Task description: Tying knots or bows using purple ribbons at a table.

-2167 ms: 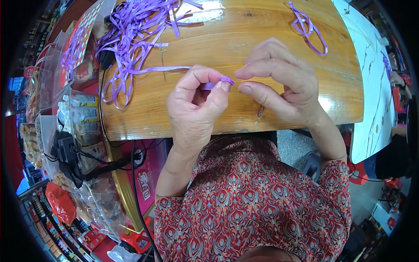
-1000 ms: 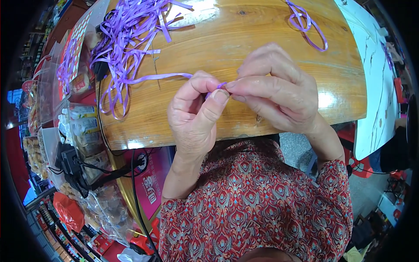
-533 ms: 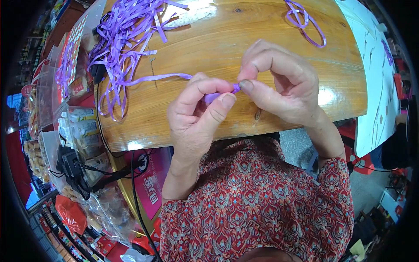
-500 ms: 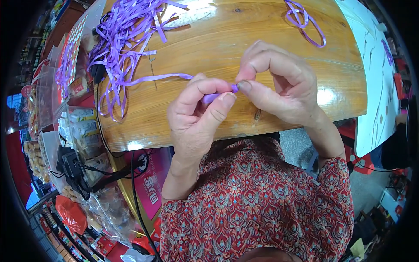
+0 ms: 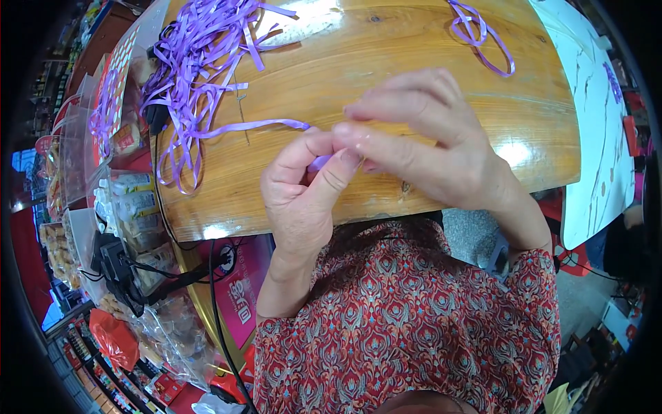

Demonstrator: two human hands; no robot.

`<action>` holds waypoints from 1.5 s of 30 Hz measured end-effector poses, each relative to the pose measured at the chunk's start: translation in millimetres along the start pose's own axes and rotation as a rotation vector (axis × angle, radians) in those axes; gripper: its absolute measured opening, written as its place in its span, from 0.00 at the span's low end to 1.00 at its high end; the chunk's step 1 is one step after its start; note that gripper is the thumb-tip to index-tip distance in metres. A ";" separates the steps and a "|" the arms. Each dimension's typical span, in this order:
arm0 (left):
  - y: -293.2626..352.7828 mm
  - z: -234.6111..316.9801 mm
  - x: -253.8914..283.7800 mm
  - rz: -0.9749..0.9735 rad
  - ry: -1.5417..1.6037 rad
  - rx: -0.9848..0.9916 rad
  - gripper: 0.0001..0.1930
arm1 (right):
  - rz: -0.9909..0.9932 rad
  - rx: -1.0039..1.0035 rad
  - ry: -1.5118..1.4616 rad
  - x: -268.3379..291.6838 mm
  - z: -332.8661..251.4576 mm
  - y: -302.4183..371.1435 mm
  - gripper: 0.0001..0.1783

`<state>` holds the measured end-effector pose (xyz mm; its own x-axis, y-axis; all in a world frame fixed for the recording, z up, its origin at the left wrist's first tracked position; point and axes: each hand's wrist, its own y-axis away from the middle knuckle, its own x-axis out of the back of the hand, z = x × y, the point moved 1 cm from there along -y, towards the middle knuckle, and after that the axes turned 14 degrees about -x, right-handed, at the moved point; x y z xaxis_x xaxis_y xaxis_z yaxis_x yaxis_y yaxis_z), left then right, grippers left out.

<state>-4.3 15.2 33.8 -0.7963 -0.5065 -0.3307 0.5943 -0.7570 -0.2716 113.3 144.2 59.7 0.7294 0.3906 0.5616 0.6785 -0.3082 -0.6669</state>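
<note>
A purple ribbon (image 5: pixel 256 125) runs from a heap of ribbon at the table's far left into my left hand (image 5: pixel 298 190). The thumb and index finger of that hand pinch the ribbon, and a folded bit of purple shows between them. My right hand (image 5: pixel 438 148) is slightly blurred, its fingers apart. Its thumb lies against or just over my left fingertips, hiding the ribbon's end there. I see nothing held in the right hand. Both hands are above the near part of the wooden table (image 5: pixel 407 48).
The tangled purple ribbon heap (image 5: pixel 200 55) covers the far left corner, with a thin wire-like piece (image 5: pixel 241 103) beside it. A loose ribbon loop (image 5: pixel 483 34) lies far right. Packaged goods (image 5: pixel 134 196) and black cables (image 5: pixel 215 297) crowd the left; a white marbled board (image 5: pixel 598 159) stands right.
My right hand has moved left over the left fingertips, and its fingers have spread from a pinch. The purple bit between the hands is now mostly covered. My left hand has barely shifted.
</note>
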 end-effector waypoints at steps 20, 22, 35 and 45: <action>-0.8 9.0 17.5 0.081 -0.093 -0.141 0.04 | 0.006 -0.156 0.041 47.3 13.7 14.2 0.12; -2.1 9.9 8.2 0.045 -0.085 -0.123 0.03 | -0.016 -0.162 0.049 46.5 14.7 14.0 0.12; 1.9 7.3 0.3 -0.057 -0.192 -0.135 0.02 | -0.016 0.046 0.085 -9.8 -1.0 8.7 0.25; 4.2 -0.7 11.4 -0.116 -0.427 -0.212 0.04 | -0.089 0.047 0.153 -2.4 -0.8 9.9 0.20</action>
<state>-10.8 6.5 28.3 -0.8074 -0.5814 0.1005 0.4737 -0.7403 -0.4770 118.4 139.5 52.1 0.6741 0.2772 0.6847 0.7385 -0.2361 -0.6315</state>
